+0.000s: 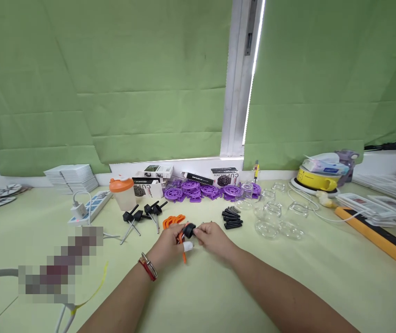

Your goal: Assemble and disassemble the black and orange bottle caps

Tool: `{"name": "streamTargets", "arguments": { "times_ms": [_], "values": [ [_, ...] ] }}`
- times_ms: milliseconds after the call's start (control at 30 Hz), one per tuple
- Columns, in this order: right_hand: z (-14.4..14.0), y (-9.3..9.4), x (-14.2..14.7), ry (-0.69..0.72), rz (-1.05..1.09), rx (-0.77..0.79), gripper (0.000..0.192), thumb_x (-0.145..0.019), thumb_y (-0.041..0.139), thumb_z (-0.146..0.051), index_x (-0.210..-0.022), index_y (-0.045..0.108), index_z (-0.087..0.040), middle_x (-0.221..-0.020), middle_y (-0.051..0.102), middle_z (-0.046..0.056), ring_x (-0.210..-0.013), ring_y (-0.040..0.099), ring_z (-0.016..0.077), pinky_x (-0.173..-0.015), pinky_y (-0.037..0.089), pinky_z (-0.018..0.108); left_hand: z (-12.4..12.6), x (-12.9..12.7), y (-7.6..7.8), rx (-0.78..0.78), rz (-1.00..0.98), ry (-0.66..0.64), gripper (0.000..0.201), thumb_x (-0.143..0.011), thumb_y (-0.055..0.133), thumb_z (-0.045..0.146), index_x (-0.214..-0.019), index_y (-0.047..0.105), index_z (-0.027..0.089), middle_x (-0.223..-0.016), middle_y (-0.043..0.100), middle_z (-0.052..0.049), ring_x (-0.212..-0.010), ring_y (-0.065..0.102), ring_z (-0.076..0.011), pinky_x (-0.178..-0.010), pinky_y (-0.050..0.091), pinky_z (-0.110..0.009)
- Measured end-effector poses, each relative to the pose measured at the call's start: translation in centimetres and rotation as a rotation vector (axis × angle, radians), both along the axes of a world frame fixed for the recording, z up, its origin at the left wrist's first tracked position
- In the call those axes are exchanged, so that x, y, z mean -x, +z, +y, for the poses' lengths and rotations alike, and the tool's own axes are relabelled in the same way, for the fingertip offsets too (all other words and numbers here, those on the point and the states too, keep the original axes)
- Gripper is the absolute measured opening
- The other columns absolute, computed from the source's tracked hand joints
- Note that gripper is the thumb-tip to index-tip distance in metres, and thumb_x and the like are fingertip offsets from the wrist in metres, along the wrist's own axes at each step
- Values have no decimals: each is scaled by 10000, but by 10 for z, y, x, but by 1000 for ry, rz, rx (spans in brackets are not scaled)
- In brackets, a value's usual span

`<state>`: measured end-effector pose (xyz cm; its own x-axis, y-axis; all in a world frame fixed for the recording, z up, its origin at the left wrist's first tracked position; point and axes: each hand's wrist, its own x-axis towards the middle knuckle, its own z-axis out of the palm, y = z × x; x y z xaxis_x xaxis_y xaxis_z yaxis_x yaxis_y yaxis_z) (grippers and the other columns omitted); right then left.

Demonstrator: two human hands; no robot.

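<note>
Both hands are gripping one small assembly: left hand (168, 243) holding the orange piece (181, 240), right hand (213, 240) seating the black knob (188, 230). Beyond the grip, more orange pieces (173, 220) are waiting, unassembled.

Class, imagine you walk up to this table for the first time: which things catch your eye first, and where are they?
The eye goes first to the two hands meeting at the middle of the table: the left hand and right hand together hold a small black part with an orange piece. Behind them, a row of purple wheels lines the back edge under the green blinds. To the right stand clear glass jars.
</note>
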<state>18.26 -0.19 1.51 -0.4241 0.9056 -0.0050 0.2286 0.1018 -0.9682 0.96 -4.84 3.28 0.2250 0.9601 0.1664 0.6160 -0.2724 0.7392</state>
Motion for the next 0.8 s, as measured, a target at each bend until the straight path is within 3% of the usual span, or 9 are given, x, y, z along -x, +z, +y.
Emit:
{"name": "streamTargets", "arguments": {
  "times_ms": [133, 233, 267, 400, 600, 800],
  "values": [
    [19, 9, -17, -331, 137, -98, 312, -805, 505, -426, -603, 479, -190, -499, 408, -47, -445, 312, 93, -459, 240, 233, 8, 19, 4, -78, 12, 206, 361, -804, 537, 438, -1026, 635, 172, -887, 594, -52, -798, 552, -187, -735, 442, -290],
    [29, 11, -28, -394, 236, -70, 332, -804, 492, -460, -601, 462, -198, -500, 382, -51, -436, 293, 92, -446, 234, 235, 19, 41, 0, -98, 134, 536, 381, -821, 485, 439, -1004, 636, 141, -916, 615, -81, -830, 574, -221, -746, 438, -318],
    [30, 11, -30, -383, 242, -58, 336, -797, 499, -463, -595, 462, -197, -497, 380, -52, -434, 289, 91, -445, 235, 236, 23, 46, -2, -80, 167, 567, 378, -822, 476, 437, -948, 642, 121, -860, 617, -94, -795, 578, -237, -728, 438, -341],
    [25, 8, -26, -307, 234, -53, 302, -770, 533, -442, -612, 500, -187, -511, 429, -40, -453, 346, 99, -469, 275, 239, 34, 53, -14, -68, 247, 600, 305, -798, 515, 379, -842, 620, 96, -911, 610, -152, -894, 580, -279, -818, 435, -382],
    [12, 10, -19, -244, 158, -52, 308, -772, 525, -434, -597, 514, -182, -477, 382, -57, -442, 277, 94, -460, 223, 243, 39, 42, -28, -100, 288, 605, 312, -784, 541, 314, -971, 594, 70, -1253, 475, -219, -1163, 497, -303, -1000, 381, -384],
    [11, 5, -19, -242, 146, -79, 332, -781, 516, -443, -579, 492, -181, -489, 367, -57, -466, 283, 94, -477, 226, 242, 36, 36, -23, -222, 297, 582, 342, -819, 488, 277, -1066, 582, 60, -1309, 440, -221, -1263, 399, -323, -1069, 322, -445]
  ]
}}
